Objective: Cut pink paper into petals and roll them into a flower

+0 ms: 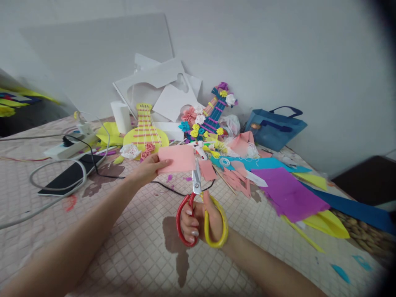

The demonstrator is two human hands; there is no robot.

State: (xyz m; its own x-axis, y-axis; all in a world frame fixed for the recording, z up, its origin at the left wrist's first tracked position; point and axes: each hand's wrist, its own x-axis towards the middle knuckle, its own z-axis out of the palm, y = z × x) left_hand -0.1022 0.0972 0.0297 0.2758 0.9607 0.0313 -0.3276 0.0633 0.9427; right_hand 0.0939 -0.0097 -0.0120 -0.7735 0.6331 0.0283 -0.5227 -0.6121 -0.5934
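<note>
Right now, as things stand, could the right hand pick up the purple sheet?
Probably not easily: the right hand has its fingers in the scissors. Without them, likely yes: the purple sheet lies mostly uncovered, off to that hand's side.

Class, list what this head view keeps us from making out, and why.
Head view:
Left hand: some fingertips, hidden behind the pink paper.
Blue bag: its contents, hidden by its sides.
Yellow pieces, far left: blurred and cut off by the edge.
Dark thing, far right: cut off by the edge.
</note>
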